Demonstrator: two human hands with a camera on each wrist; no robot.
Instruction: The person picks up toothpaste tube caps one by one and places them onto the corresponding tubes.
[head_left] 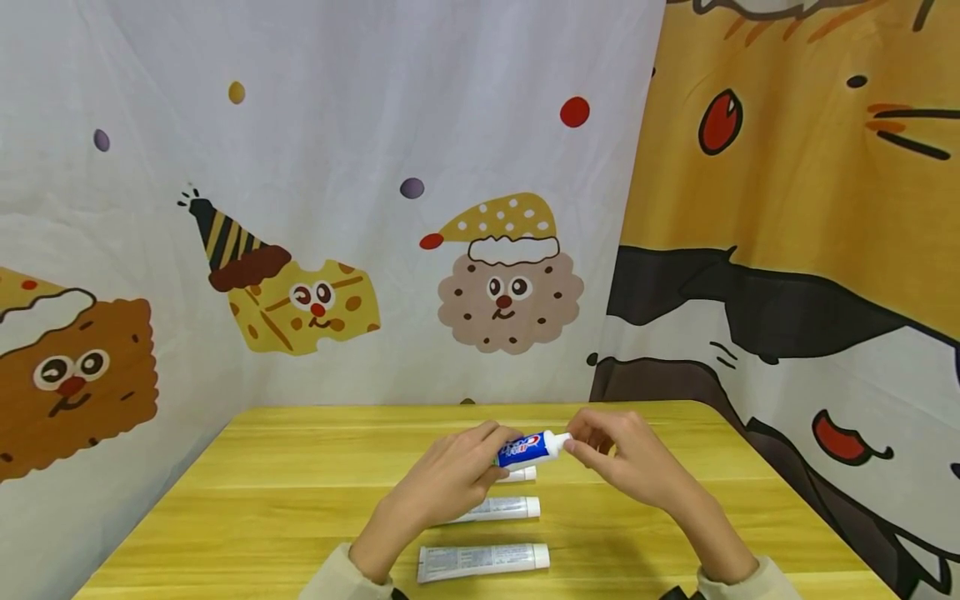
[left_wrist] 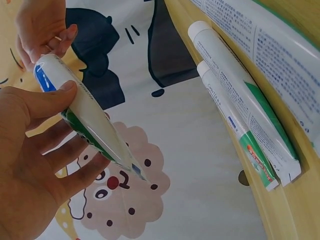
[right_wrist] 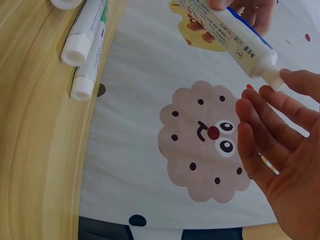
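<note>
Above the table, my left hand (head_left: 457,468) grips a blue, white and green toothpaste tube (head_left: 527,450) by its body, thumb on one side and fingers on the other. The tube's white cap (right_wrist: 272,78) points to the right. My right hand (head_left: 636,460) pinches that cap between thumb and index finger, its other fingers loosely bent below. Beneath the hands, a row of toothpaste tubes lies on the table: a near tube (head_left: 483,561), a middle tube (head_left: 502,508) partly covered by the left hand, and a far tube (head_left: 522,474) mostly hidden.
The yellow wood-grain table (head_left: 315,483) reaches back to a white cloth (head_left: 337,125) printed with cartoon snacks. At the right hangs an orange, black and white cartoon cloth (head_left: 787,200). The lying tubes have their white caps toward the right.
</note>
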